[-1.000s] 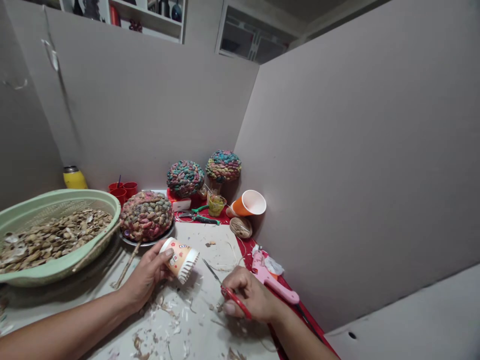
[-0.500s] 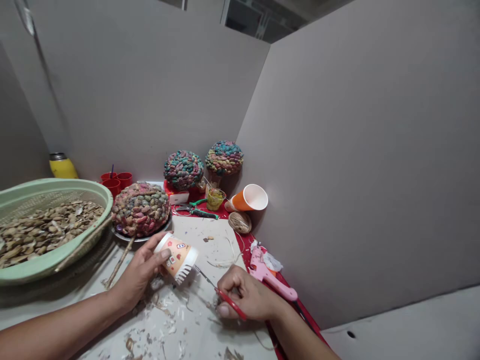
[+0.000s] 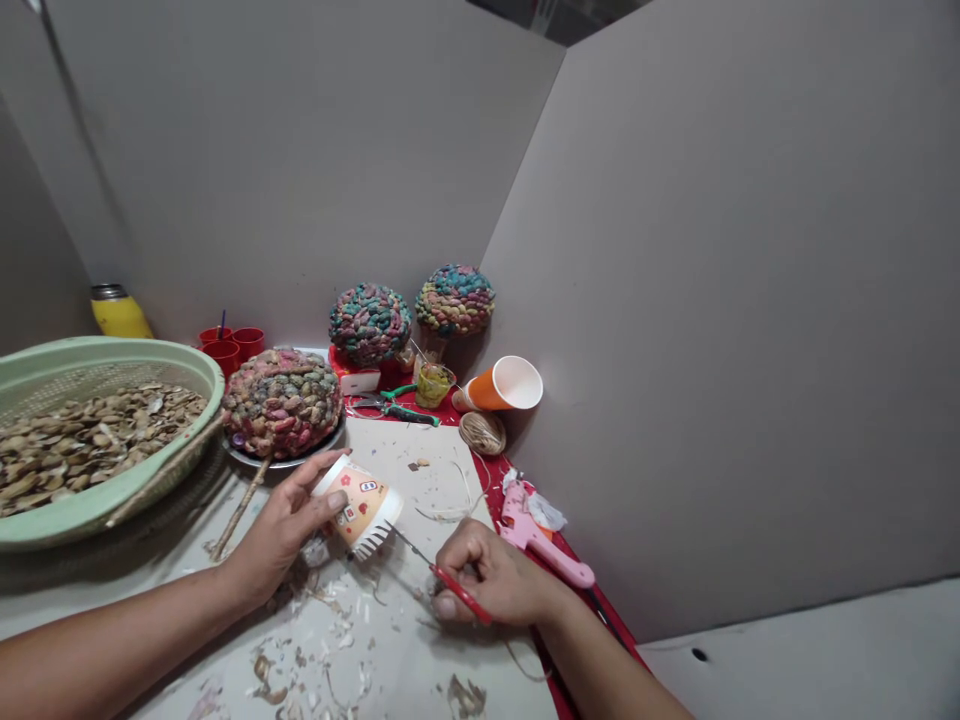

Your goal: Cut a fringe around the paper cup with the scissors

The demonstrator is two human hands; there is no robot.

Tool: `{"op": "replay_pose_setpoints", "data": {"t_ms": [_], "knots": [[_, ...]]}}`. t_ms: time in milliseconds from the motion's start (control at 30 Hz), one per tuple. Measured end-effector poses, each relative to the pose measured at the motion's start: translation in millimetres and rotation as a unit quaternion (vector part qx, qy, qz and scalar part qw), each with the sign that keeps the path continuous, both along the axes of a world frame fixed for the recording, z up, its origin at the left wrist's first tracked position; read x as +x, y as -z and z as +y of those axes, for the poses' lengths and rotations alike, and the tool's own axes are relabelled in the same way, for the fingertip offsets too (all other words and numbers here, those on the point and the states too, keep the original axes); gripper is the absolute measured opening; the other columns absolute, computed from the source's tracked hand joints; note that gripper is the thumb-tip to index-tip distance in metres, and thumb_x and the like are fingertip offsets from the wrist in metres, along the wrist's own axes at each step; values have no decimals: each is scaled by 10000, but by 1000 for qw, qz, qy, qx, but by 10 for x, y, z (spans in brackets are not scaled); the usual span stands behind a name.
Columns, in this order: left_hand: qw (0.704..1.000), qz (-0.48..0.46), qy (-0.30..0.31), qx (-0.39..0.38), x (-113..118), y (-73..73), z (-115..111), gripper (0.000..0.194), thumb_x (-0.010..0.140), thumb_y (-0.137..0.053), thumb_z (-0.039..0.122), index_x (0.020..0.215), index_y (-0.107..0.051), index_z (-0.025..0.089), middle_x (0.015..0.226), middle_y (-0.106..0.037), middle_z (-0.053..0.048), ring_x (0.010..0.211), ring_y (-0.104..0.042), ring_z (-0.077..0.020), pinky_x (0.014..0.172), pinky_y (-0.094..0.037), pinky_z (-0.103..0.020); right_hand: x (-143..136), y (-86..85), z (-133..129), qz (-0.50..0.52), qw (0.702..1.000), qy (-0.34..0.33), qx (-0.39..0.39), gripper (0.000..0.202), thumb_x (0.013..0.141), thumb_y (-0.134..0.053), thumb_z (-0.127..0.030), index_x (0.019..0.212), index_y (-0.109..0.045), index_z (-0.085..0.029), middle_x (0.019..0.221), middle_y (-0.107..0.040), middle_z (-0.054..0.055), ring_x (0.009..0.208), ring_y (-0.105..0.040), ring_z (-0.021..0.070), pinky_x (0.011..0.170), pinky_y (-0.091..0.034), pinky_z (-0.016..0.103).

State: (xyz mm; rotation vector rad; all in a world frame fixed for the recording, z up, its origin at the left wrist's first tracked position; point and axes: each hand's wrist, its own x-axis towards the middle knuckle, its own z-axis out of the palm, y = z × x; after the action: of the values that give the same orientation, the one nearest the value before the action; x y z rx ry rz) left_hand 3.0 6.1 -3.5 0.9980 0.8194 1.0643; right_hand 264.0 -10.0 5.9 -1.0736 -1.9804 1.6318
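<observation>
My left hand [image 3: 296, 520] is closed around a paper cup [image 3: 365, 500] with an orange printed band and small pictures, tilted on its side. A row of narrow slits fringes the lower part of the cup's rim. In my right hand [image 3: 480, 575] is a pair of red-handled scissors [image 3: 459, 592], its blade tips at the cup's cut edge. Scraps and shell bits [image 3: 337, 640] lie on the white board beneath both hands. Behind the left hand, a shell-covered ball [image 3: 283, 402] on a stick rests in a metal dish.
At left stands a green basket [image 3: 214, 385] of shells. Two colourful balls [image 3: 370, 322], pliers [image 3: 405, 408], an orange cup [image 3: 491, 388] and a twine roll [image 3: 482, 433] sit at the back. A pink glue gun [image 3: 544, 540] lies at right, beside the grey partition [image 3: 712, 300].
The camera view has tilted down slightly. Both hands keep their holds on the cup and the scissors, with the blade tips still at the fringed rim.
</observation>
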Motion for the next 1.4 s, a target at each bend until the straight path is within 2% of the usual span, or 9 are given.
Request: {"op": "replay_pose_setpoints", "data": {"t_ms": [167, 433, 667, 933, 1100, 1267, 1400], "knots": [[1000, 2, -9, 2, 8, -4, 9, 564, 766, -777, 378, 1286, -607, 239, 1139, -731, -78, 1047, -661, -275, 871, -508, -342, -2, 21, 11, -2, 1000, -8, 18, 499, 689, -718, -360, 446, -323, -178, 453, -226, -86, 458, -197, 29, 412, -128, 196], [1000, -3, -12, 3, 7, -2, 14, 559, 755, -793, 381, 1268, -620, 242, 1128, -737, -61, 983, -660, -239, 846, -506, -310, 17, 80, 18, 6, 1000, -4, 30, 538, 699, -742, -386, 449, -313, -180, 469, -220, -86, 462, -194, 32, 416, -140, 195], [1000, 11, -12, -1, 1, -10, -2, 570, 769, -779, 397, 1291, -604, 250, 1181, -722, -63, 986, -654, -244, 860, -502, -326, 17, 58, 13, 14, 1000, -4, 21, 494, 695, -720, -341, 450, -324, -180, 458, -224, -88, 460, -195, 34, 416, -147, 199], [1000, 8, -13, -5, -2, -5, 6, 584, 746, -800, 396, 1279, -617, 243, 1182, -724, -69, 982, -655, -248, 851, -498, -324, 31, 70, 21, 20, 1000, -12, 20, 594, 691, -781, -421, 448, -295, -180, 462, -231, -88, 467, -201, 34, 427, -147, 213], [1000, 3, -25, -12, 16, -43, -4, 617, 705, -823, 410, 1265, -637, 228, 1196, -724, -83, 1034, -663, -292, 844, -511, -341, 32, 86, 30, 31, 999, -16, 34, 632, 709, -785, -454, 442, -281, -182, 456, -227, -89, 464, -196, 33, 425, -142, 214], [1000, 13, -27, -5, 12, -43, 2, 635, 709, -822, 404, 1286, -629, 220, 1240, -712, -86, 1102, -647, -302, 841, -514, -323, 46, 101, 27, 31, 999, -12, 5, 624, 690, -814, -425, 447, -298, -175, 452, -252, -90, 461, -209, 32, 420, -156, 202], [1000, 21, -17, -2, 5, -39, 0, 640, 717, -818, 399, 1297, -627, 207, 1197, -731, -88, 1061, -664, -294, 844, -519, -326, 53, 81, 25, 13, 999, -23, -21, 550, 714, -773, -394, 460, -340, -171, 445, -276, -88, 448, -217, 27, 412, -153, 197]]}}
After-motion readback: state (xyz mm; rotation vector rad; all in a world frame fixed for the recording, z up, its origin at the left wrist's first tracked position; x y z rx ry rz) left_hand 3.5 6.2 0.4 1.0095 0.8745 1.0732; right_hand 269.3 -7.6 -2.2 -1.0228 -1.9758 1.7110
